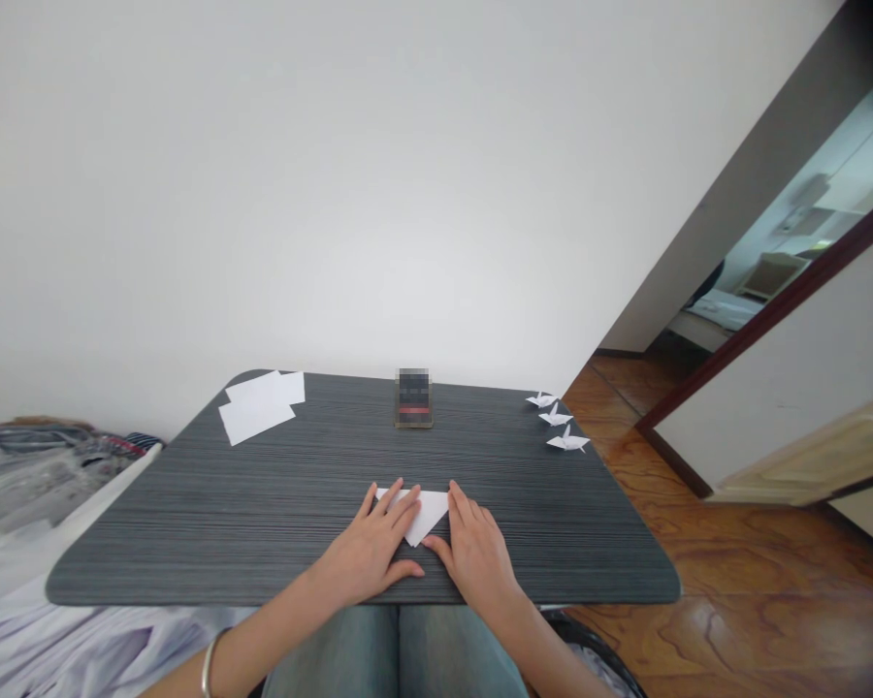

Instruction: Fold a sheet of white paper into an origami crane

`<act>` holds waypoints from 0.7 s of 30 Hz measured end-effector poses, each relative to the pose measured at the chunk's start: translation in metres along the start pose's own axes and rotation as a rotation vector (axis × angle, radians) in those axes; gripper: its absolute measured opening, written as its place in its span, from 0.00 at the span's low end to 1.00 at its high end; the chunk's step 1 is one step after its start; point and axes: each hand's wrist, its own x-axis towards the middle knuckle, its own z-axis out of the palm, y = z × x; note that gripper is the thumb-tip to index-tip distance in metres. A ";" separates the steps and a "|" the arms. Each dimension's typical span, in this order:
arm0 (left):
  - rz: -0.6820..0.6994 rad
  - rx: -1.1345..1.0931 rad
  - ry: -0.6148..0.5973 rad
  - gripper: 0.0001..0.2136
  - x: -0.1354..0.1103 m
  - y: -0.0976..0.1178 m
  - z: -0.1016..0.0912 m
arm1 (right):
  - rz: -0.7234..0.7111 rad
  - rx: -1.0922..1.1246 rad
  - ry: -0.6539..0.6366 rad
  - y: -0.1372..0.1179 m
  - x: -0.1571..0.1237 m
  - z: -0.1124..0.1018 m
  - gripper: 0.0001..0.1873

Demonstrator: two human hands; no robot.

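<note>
A white folded paper triangle [429, 514] lies flat near the front edge of the dark table, its long side away from me and one point towards me. My left hand [372, 546] rests over its left part with fingers spread, pressing on the paper. At the triangle's right corner, the fingertips of my right hand [476, 553] touch the paper, while its thumb lies by the near point. The right hand's fingers are stretched out, with the thumb apart. The triangle's left part is partly hidden under my left fingers.
Several white paper sheets [262, 402] overlap at the table's [320, 456] back left. A phone-like device [414, 399], its screen blurred, is at the back middle. Three folded paper cranes [555, 417] stand in a row along the right edge. A white wall [407, 194] rises behind.
</note>
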 end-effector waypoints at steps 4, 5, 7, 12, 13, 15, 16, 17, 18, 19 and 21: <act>-0.002 -0.004 0.009 0.31 -0.001 -0.001 0.002 | -0.017 -0.018 -0.010 -0.001 0.001 -0.003 0.31; -0.004 -0.003 0.012 0.32 -0.001 -0.002 0.003 | -0.025 -0.025 -0.010 -0.001 0.002 -0.004 0.32; -0.007 0.002 0.014 0.32 -0.001 -0.002 0.003 | -0.043 -0.038 -0.009 -0.002 0.003 -0.006 0.33; -0.012 0.012 0.015 0.32 -0.001 -0.001 0.004 | -0.087 -0.056 0.011 -0.005 0.007 -0.008 0.34; -0.013 0.011 0.020 0.33 -0.001 -0.001 0.005 | -0.094 -0.056 0.013 -0.006 0.007 -0.008 0.34; -0.019 0.008 0.038 0.33 -0.001 -0.002 0.006 | -0.105 -0.059 0.011 -0.007 0.009 -0.009 0.35; -0.021 0.008 0.049 0.32 -0.001 -0.002 0.008 | -0.108 -0.061 0.009 -0.007 0.009 -0.009 0.35; -0.026 0.010 0.062 0.32 -0.001 -0.003 0.009 | -0.111 -0.064 0.005 -0.008 0.009 -0.009 0.35; -0.030 0.016 0.076 0.32 -0.002 -0.003 0.011 | -0.113 -0.067 0.000 -0.008 0.010 -0.009 0.35; -0.036 0.024 0.091 0.33 -0.002 -0.004 0.013 | -0.112 -0.071 -0.005 -0.007 0.010 -0.009 0.35; -0.065 0.054 0.133 0.34 -0.005 -0.004 0.015 | -0.109 -0.076 -0.012 -0.007 0.010 -0.009 0.36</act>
